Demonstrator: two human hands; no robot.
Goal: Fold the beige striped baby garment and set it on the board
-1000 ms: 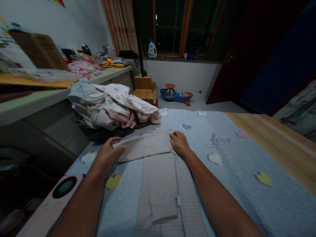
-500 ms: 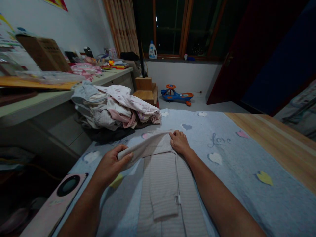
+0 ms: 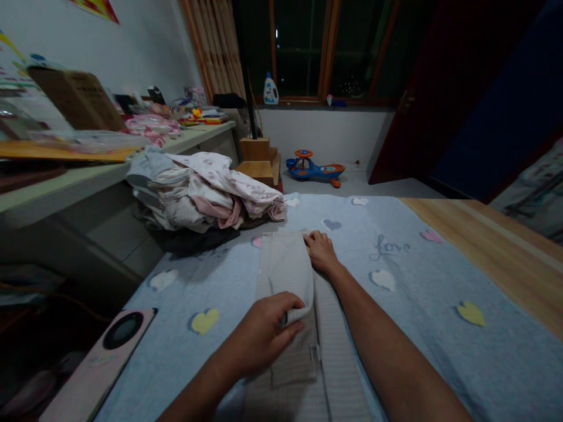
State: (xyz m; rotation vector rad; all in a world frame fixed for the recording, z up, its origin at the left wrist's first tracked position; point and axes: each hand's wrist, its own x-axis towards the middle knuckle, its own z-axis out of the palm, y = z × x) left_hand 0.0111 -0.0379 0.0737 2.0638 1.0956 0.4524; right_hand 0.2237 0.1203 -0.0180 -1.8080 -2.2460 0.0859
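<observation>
"Now, eyes on the shirt (image 3: 341, 357)! It's lying on the blanket (image 3: 409, 299), on the wearer's side of the pile (image 3: 206, 196) and to its right."

"And the hands?"

"Left hand (image 3: 270, 335) has the free end of a sleeve (image 3: 289, 266) pinched between thumb and fingers, end curled up. Right hand (image 3: 322, 252), the one closer to the pile, has bent fingers at the shirt's far corner. Pinching or only pressing? I cannot tell."

"So where's the danger?"

"That far corner, I'd say! If the right hand eases off while the left one pulls, the whole shirt could skew toward the wearer, away from the pile."

"And if the left hand lets go too soon?"

"Then that curled end could drop crooked and leave a crease. There's a layer underneath, too, with a small label (image 3: 314, 353); a dragging knuckle might ruck it up."

"Any trouble from the pile itself?"

"Less likely, but it's loosely heaped, so a knock could tip clothes toward the shirt. The blanket worries me more: soft cloth under soft cloth, and a hard tug might wrinkle both."
</observation>
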